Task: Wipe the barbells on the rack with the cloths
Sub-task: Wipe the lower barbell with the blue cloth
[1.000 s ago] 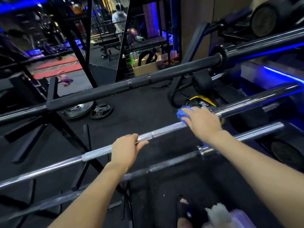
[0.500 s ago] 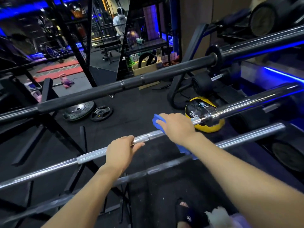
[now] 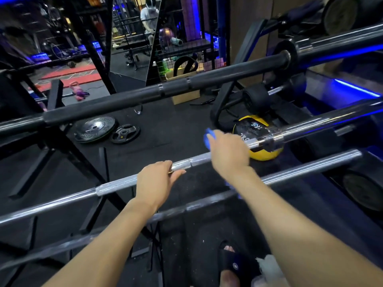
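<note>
Three barbells lie across the black rack. My left hand (image 3: 157,181) grips the knurled shaft of the middle chrome barbell (image 3: 116,185). Just to the right, my right hand (image 3: 228,156) presses a blue cloth (image 3: 209,136) around the same shaft, a little left of its shiny collar (image 3: 271,139). Only the cloth's far edge shows past my fingers. A black barbell (image 3: 186,88) sits higher and farther away. A grey barbell (image 3: 310,168) runs lower and nearer, under my forearms.
Two weight plates (image 3: 95,128) lie on the black floor mat beyond the rack. A yellow and black medicine ball (image 3: 259,156) sits under the collar. A cardboard box (image 3: 186,97) stands behind. My sandalled foot (image 3: 234,266) and a white cloth (image 3: 269,266) are at the bottom.
My right hand slid the blue cloth left along the chrome shaft, away from the collar and closer to my left hand. The left hand kept its grip.
</note>
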